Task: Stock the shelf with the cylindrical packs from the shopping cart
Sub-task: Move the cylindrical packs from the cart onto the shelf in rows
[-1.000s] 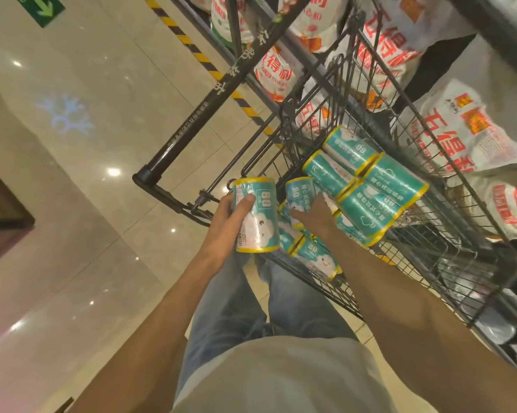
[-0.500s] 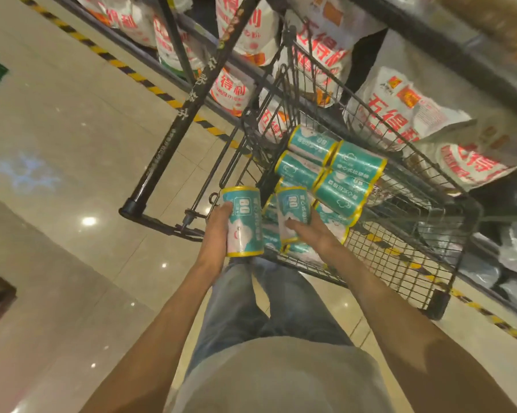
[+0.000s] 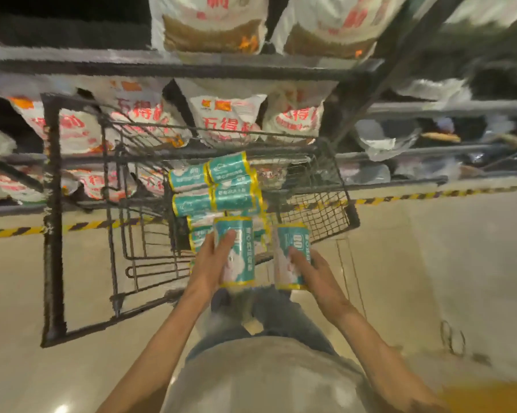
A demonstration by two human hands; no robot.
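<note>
My left hand (image 3: 212,262) grips one teal cylindrical pack with yellow rims (image 3: 238,251), held upright just in front of the cart. A second teal pack (image 3: 290,257) stands upright in my right hand (image 3: 310,271), a little to the right and clear of the basket. Several more teal packs (image 3: 218,186) lie stacked on their sides inside the black wire shopping cart (image 3: 319,210). Behind the cart runs the dark metal shelf (image 3: 173,65). The frame is blurred by motion.
White sacks with red print (image 3: 230,120) fill the shelf levels behind the cart. Clear plastic bags (image 3: 382,138) lie on the shelves at right. A yellow-black striped line (image 3: 400,198) marks the floor along the shelf base. Pale tiled floor surrounds me.
The view has swung to the right to face the shelf. My right hand has lifted its pack out of the cart; both packs are now held side by side in front of me.
</note>
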